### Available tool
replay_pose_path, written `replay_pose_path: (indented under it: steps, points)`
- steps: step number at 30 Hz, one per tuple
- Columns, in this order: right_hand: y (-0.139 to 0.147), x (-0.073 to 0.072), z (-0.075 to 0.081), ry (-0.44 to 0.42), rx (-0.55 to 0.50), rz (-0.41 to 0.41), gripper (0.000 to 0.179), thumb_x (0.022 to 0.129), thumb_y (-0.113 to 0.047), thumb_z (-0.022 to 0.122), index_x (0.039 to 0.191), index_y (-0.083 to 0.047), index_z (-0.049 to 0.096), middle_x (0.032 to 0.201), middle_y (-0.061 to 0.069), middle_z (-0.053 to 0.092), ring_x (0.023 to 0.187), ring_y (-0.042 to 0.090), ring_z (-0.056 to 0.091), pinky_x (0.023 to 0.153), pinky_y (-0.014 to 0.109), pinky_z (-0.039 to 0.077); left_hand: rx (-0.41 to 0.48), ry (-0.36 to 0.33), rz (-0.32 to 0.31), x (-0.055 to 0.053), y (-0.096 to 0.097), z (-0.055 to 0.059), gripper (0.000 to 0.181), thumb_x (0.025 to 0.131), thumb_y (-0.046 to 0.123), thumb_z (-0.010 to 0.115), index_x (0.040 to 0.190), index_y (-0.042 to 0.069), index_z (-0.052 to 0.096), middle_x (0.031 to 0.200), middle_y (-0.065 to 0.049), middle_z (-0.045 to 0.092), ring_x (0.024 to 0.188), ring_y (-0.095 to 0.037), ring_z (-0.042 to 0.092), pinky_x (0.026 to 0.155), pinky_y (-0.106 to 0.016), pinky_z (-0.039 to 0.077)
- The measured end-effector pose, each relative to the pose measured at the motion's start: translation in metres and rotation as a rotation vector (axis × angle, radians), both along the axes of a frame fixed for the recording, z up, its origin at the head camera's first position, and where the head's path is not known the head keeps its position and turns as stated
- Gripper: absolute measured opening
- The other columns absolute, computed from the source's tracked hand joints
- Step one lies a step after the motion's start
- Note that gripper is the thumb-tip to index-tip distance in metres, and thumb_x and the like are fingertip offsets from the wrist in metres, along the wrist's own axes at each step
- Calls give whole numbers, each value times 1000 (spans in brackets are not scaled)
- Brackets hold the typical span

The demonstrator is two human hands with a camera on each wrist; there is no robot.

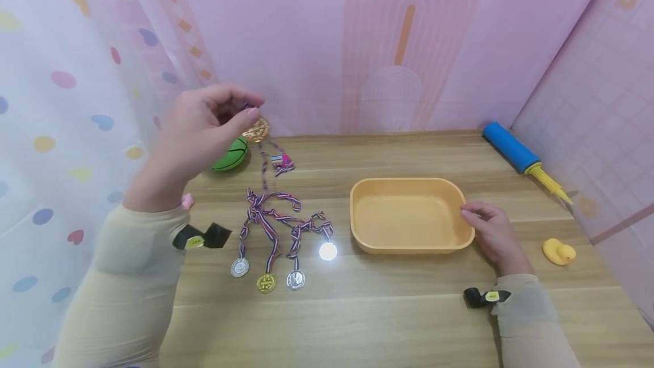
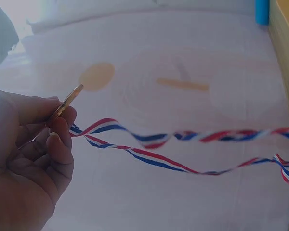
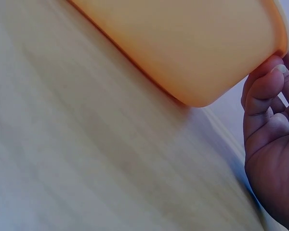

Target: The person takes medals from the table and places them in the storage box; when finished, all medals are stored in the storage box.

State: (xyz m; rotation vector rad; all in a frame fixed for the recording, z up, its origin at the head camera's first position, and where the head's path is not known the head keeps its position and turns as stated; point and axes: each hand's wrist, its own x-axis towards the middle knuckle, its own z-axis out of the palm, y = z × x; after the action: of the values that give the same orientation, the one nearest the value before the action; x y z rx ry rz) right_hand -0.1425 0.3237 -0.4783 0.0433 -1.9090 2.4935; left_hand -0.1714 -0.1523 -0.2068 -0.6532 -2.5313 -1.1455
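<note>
My left hand point(image 1: 191, 129) is raised over the back left of the table and pinches a gold medal point(image 1: 257, 129) between thumb and fingers. From it hangs a twisted red, white and blue ribbon point(image 2: 108, 127). My right hand point(image 1: 494, 234) grips the right rim of a yellow-orange plastic basin point(image 1: 409, 247), with thumb and fingertips at the edge in the right wrist view. Left of the basin lie a silver medal point(image 1: 239, 267), a gold medal point(image 1: 266, 283), another silver medal point(image 1: 296, 280) and a medal washed out by glare point(image 1: 328, 251), their ribbons point(image 1: 265, 217) tangled together.
Behind my left hand sits a green ball point(image 1: 232, 155), partly hidden. A small pink item point(image 1: 187, 201) shows beside the left sleeve. At the right are a blue and yellow hand pump point(image 1: 516, 149) and a yellow rubber duck point(image 1: 558, 252). Patterned cloth point(image 1: 306, 44) borders the table.
</note>
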Motion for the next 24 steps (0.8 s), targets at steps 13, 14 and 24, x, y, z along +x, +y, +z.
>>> replay_pose_path:
  steps: [13,14,24]
  points:
    - [6,4,-4,18,-17,-11,14,91,-1,64,94,-11,74,98,-3,65,90,9,58,72,22,55,155,-147,-308,-29,110,-34,13,91,10,66,101,4,69,87,-6,68,69,-17,58,60,-25,48]
    - [6,4,-4,18,-17,-10,14,91,-1,64,94,-11,74,98,-3,65,90,9,58,72,22,55,163,-155,-326,-29,117,-38,12,91,9,66,101,3,69,87,-6,68,70,-17,58,61,-25,48]
    - [5,5,-2,29,0,-19,17,91,1,62,94,-10,74,95,-2,66,87,9,61,71,23,55,207,-295,-447,-29,178,-55,11,91,10,66,101,7,69,86,-3,67,75,-14,61,67,-26,51]
